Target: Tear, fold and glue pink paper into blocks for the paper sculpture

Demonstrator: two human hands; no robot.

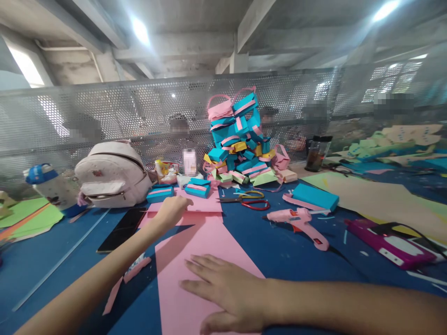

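Note:
A long sheet of pink paper (188,288) lies across the blue table in front of me. My right hand (223,288) rests flat on its near part, fingers spread. Farther off, my left hand (174,209) has its fingers curled down at the raised edge of pink paper (206,215); the fingertips are partly hidden, and it seems to pinch the paper. Just beyond that hand sit two small blue paper boxes with pink strips, one blue box (160,193) to the left and another blue box (197,187) to the right.
Scissors (244,201), a pink glue gun (296,223), a blue box (314,196) and a purple device (387,244) lie to the right. On the left are a phone (122,230), a backpack (111,177) and a bottle (52,188). Paper boxes (240,139) pile up behind.

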